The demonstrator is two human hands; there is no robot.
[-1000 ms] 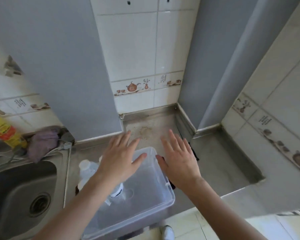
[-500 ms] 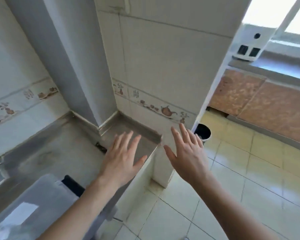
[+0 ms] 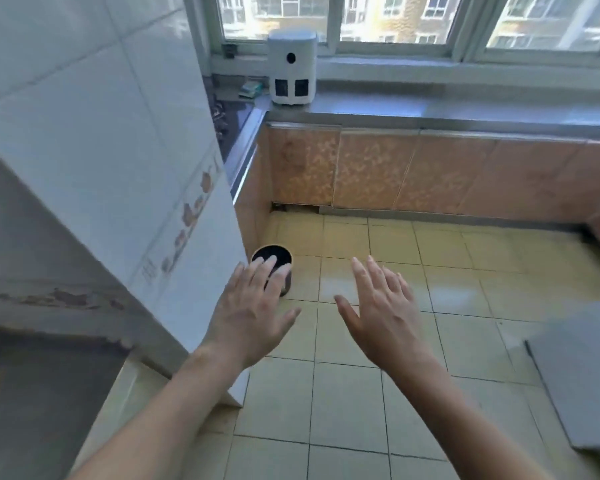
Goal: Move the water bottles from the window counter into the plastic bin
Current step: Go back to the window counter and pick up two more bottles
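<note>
My left hand (image 3: 253, 313) and my right hand (image 3: 381, 313) are held out in front of me over the tiled floor, palms down, fingers spread and straight, holding nothing. The grey window counter (image 3: 465, 112) runs along the far wall under the windows. No water bottle shows on the stretch of counter in view. The plastic bin is out of view.
A white appliance (image 3: 292, 67) stands on the counter's left end, with a small green item (image 3: 250, 89) beside it. A tiled pillar (image 3: 118, 161) fills the left. A black round bin (image 3: 272, 261) sits on the yellow floor (image 3: 430, 271) at the pillar's foot. A grey surface (image 3: 582, 386) juts in at right.
My view has swung right, away from the sink counter and the plastic bin with bottles, toward the window counter. Both hands stay out in front, empty and spread.
</note>
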